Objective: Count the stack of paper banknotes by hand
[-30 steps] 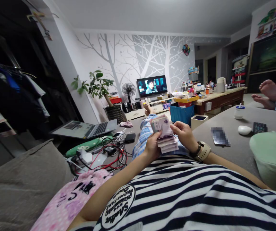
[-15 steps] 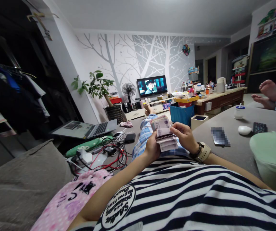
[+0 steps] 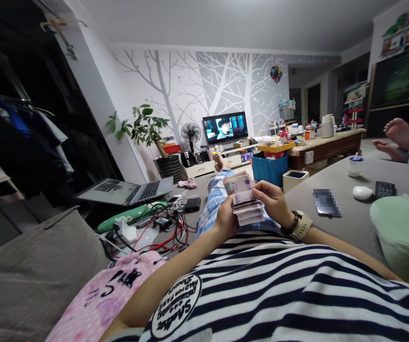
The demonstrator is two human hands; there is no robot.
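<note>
So the left hand (image 3: 226, 214) is closed around a thick stack of pinkish-purple and pale paper banknotes (image 3: 244, 195), gripping it from the side, and the right hand (image 3: 271, 202) has its thumb and fingers pinched on the right edge of a note in the middle. The stack is up over the lap, just above the blue-and-white plaid cloth trousers (image 3: 209, 202), top notes standing up and several lower ends folded down toward the navy-and-white striped fabric shirt (image 3: 268, 285). Can't tell how many notes the right fingers have

Right wrist's got a cream-strapped watch (image 3: 303, 224) with a dark beaded bracelet (image 3: 293, 223) beside it. Over on the left there's an open grey laptop (image 3: 133, 190), tangled red and black cables (image 3: 170, 235) near it, and a pink cat-print cloth (image 3: 108, 294) closer in. On the right, a dark flat phone (image 3: 326, 202) with its screen blurred, a rounded white mouse (image 3: 362, 192) and a black button-covered remote (image 3: 385, 189) lie on the grey surface (image 3: 347, 232)
</note>
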